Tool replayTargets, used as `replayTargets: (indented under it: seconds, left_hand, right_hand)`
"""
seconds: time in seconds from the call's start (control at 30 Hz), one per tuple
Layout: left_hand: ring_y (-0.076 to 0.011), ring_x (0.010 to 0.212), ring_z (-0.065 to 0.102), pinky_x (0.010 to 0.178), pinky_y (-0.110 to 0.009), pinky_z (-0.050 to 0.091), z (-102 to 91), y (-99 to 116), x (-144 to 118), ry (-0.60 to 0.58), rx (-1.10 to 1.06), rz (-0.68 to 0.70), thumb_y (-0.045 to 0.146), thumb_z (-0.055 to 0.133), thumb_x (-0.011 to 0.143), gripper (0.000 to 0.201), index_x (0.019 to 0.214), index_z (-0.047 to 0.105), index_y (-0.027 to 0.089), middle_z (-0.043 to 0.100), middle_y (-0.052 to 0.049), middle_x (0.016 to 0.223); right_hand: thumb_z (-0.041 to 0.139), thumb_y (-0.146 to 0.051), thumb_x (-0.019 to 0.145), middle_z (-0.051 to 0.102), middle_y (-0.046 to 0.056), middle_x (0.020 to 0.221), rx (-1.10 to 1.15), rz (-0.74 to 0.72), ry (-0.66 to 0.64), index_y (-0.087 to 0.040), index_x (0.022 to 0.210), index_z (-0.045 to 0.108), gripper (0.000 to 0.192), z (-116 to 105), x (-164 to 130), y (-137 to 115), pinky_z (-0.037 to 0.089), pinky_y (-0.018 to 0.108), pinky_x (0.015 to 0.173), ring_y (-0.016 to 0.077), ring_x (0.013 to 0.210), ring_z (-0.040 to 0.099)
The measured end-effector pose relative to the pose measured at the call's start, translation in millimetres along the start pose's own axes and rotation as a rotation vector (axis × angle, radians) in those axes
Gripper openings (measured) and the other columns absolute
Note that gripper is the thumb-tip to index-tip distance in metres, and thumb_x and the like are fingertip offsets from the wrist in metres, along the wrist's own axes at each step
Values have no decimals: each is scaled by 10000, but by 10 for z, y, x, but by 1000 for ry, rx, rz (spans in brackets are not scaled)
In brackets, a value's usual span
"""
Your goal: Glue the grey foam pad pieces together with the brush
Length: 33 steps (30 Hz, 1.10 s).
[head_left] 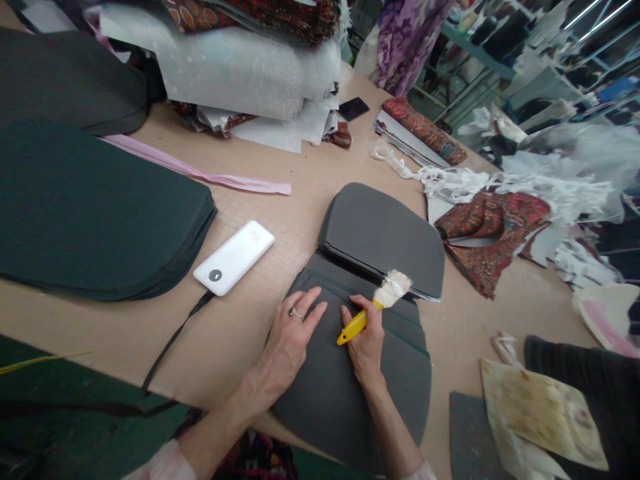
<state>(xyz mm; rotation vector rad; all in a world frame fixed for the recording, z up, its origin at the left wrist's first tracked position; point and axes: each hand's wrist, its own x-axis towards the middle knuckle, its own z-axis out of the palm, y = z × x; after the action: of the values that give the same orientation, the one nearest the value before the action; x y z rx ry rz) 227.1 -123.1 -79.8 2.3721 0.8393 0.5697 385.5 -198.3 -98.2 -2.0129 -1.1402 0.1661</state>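
Wears a metal ring [295,313] with a small dark centre on a finger of the left hand [293,340]. Shows a pale pink left sleeve [167,463] and, barely in view, a pale right sleeve [423,473].

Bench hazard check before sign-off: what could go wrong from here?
1. The right hand holds the brush with its bristles close to the upper grey stack; they might touch it unintentionally.
2. The left hand rests on fanned grey sheets; uneven pressure could shift them.
3. The dark cord runs to the table edge; a snag might drag the white device.
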Motion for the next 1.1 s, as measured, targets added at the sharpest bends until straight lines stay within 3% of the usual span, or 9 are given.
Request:
replayTargets:
  seconds: [0.1,0.2,0.3,0.47,0.57,0.67,0.8,0.97,1.1]
  left_hand:
    - [-236,1161,390,891,-393,434,34,19,65,-174,28,99,22,327,832,473,1255,473,174,452,-77,1351]
    - [-255,1116,421,836,-420,455,63,33,128,-248,97,52,105,364,860,445,1293,437,173,440,-89,1367]
    - [-260,1091,436,823,-415,460,76,33,145,-206,167,49,143,365,870,434,1298,442,160,439,-104,1368]
    - [-272,1086,437,862,-422,445,91,-28,105,-96,250,67,167,360,879,418,1282,469,141,467,-103,1346]
    - [-281,1072,444,843,-441,451,106,-75,105,-76,290,59,188,359,880,413,1273,483,155,480,-103,1334]
    - [-273,1035,467,845,-434,452,90,-65,138,-47,335,75,196,397,864,398,1244,513,169,509,-93,1306]
    - [-308,1140,434,872,-459,436,51,183,155,-44,424,89,219,433,856,395,1239,515,168,442,-86,1370]
    - [-303,1330,258,1060,-506,261,241,543,121,-134,464,245,266,479,849,498,1335,403,191,359,-68,1429]
    - [-311,1335,255,1071,-525,225,314,515,192,-127,491,183,304,449,864,477,1325,417,186,368,-97,1420]
  right_hand:
    - [543,-306,838,574,72,1005,10,-12,7,-207,1010,537,198,3,28,18,432,354,837,190,959,534]
    - [544,-289,842,600,88,1076,-19,-77,75,-205,936,550,126,2,24,-6,416,399,883,211,1045,533]
    - [520,-243,859,599,100,1156,-45,-175,89,-207,876,560,57,8,-79,-108,402,442,921,227,1145,503]
    - [497,-220,871,590,96,1199,-58,-211,-46,-209,898,579,86,-42,-291,-108,437,419,922,211,1166,498]
    - [486,-257,875,604,95,1173,-117,-84,41,-206,908,605,133,-331,-358,232,451,424,903,217,1131,521]
    - [457,-322,886,597,127,1164,-201,102,195,-177,962,619,230,-791,-486,671,457,446,868,244,1086,545]
    - [476,-397,874,609,146,1132,-268,175,316,-165,1122,577,354,-1158,-771,960,457,451,835,267,1050,557]
    - [480,-369,877,597,109,1161,-168,-12,162,-198,930,620,228,-965,-815,868,474,409,815,232,1025,548]
    - [475,-411,869,616,121,1106,-139,-73,191,-190,877,612,260,-909,-559,862,475,426,799,233,984,553]
